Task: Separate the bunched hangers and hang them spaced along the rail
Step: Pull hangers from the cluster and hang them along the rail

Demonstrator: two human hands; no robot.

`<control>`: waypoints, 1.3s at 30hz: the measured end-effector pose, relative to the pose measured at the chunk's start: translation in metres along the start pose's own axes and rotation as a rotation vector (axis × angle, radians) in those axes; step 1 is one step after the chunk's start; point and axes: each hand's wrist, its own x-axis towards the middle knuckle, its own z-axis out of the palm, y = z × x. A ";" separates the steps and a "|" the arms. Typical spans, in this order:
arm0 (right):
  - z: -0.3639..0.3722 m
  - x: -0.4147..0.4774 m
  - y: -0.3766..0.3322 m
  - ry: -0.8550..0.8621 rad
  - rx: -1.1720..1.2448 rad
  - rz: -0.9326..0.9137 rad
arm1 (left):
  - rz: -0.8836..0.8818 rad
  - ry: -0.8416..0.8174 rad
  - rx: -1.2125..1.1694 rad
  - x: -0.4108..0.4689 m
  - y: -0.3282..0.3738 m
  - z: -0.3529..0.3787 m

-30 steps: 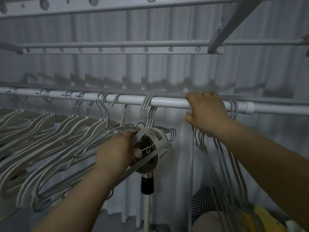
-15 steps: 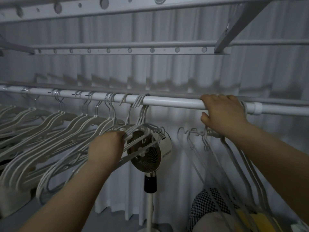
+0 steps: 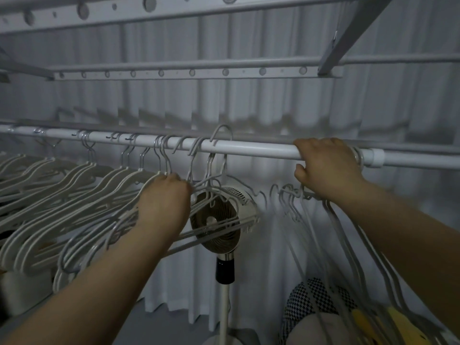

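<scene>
A white rail (image 3: 261, 148) runs across the view. Several pale hangers (image 3: 74, 185) hang spaced along its left part. My left hand (image 3: 163, 202) grips the shoulders of a few thin hangers near the middle; one hook (image 3: 221, 135) stands raised above the rail. My right hand (image 3: 326, 168) lies over the rail with fingers curled on it. Beneath and behind this hand hangs a bunch of thin hangers (image 3: 323, 245), their hooks (image 3: 357, 155) at the rail beside the white collar.
A standing fan (image 3: 219, 215) rises behind the middle hangers. White curtains (image 3: 273, 100) fill the back. Upper rack bars (image 3: 194, 70) cross overhead. A checked cloth (image 3: 313, 300) and yellow items (image 3: 373, 324) lie at the lower right.
My left hand has lifted its hangers, and one hook now rises above the rail. The right hand stays on the rail; the bunch below it swings.
</scene>
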 end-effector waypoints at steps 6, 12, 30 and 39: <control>0.000 0.000 -0.001 -0.018 -0.016 -0.020 | 0.059 -0.046 0.025 0.016 0.028 -0.005; 0.001 -0.003 0.005 -0.007 0.004 -0.034 | 0.000 -0.108 -0.018 0.022 0.045 -0.005; 0.003 -0.044 -0.046 -0.390 0.414 -0.346 | -0.043 -0.245 -0.039 -0.118 0.009 0.001; -0.030 -0.073 -0.092 -0.820 0.914 -0.356 | 0.122 -0.300 -0.234 -0.195 -0.053 -0.033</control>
